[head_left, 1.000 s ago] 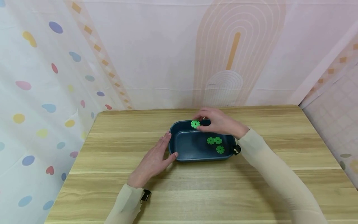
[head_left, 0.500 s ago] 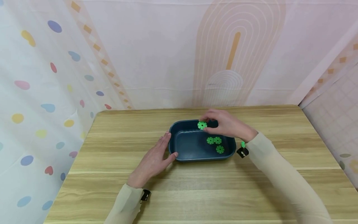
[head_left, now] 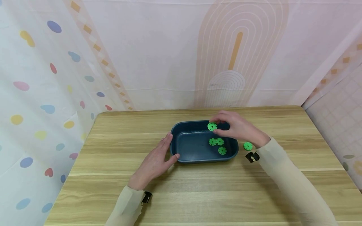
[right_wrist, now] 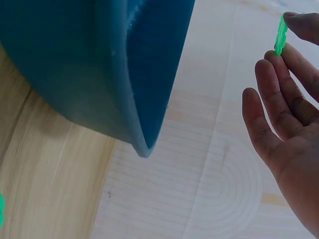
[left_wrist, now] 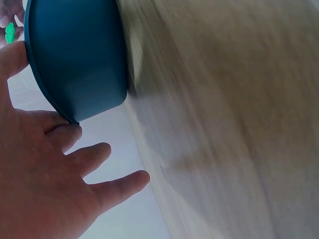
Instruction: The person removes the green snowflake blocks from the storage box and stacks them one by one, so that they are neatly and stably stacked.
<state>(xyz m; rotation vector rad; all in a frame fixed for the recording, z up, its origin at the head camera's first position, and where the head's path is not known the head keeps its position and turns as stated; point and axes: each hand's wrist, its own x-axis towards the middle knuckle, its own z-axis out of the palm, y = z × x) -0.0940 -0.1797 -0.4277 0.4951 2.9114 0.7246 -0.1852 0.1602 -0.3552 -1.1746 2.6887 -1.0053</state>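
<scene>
A dark blue rectangular tray with rounded corners stands on the table. My left hand rests at its left end, fingers straight and spread, thumb and a fingertip touching the rim in the left wrist view. Above the back right of the tray, my right hand pinches a green notched plastic disc between thumb and fingertips. That disc appears edge-on in the right wrist view. On the tray floor lie two touching green discs and a separate green disc nearer the front.
Another green disc lies on the wooden table, just right of the tray and under the right wrist. A patterned curtain hangs behind the table and along its sides. A black strap shows at the right cuff.
My right hand has moved right along the back of the tray with the pinched disc. The disc on the table has come out from behind the right wrist. My left hand stays put.
</scene>
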